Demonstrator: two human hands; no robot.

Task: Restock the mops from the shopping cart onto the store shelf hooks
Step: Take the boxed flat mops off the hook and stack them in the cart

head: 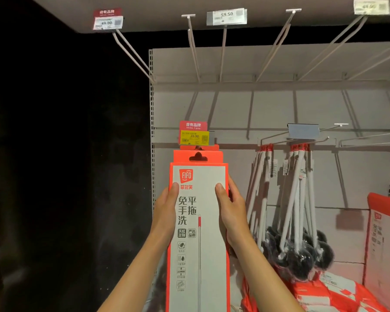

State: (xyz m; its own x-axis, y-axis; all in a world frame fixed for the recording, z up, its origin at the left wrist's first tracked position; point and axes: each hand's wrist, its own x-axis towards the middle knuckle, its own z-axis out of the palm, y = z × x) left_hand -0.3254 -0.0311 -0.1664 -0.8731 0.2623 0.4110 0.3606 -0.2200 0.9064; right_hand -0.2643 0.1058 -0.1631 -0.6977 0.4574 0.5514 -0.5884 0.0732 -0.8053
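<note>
Both hands — left hand [167, 208], right hand [231, 208] — clasp the mop box [199, 233] by its sides, held upright so its hang hole nears the hook behind the yellow price tag [194, 137].

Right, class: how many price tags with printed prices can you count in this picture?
4. White price tags at top left, top centre and top right; one yellow price tag above the red-and-white mop box. Others may be out of frame.

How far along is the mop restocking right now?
Done: at least one boxed mop already hangs under the yellow price tag. In hand: left hand and right hand hold another mop box just below it. Left: hooking it on; the cart is out of view.
</note>
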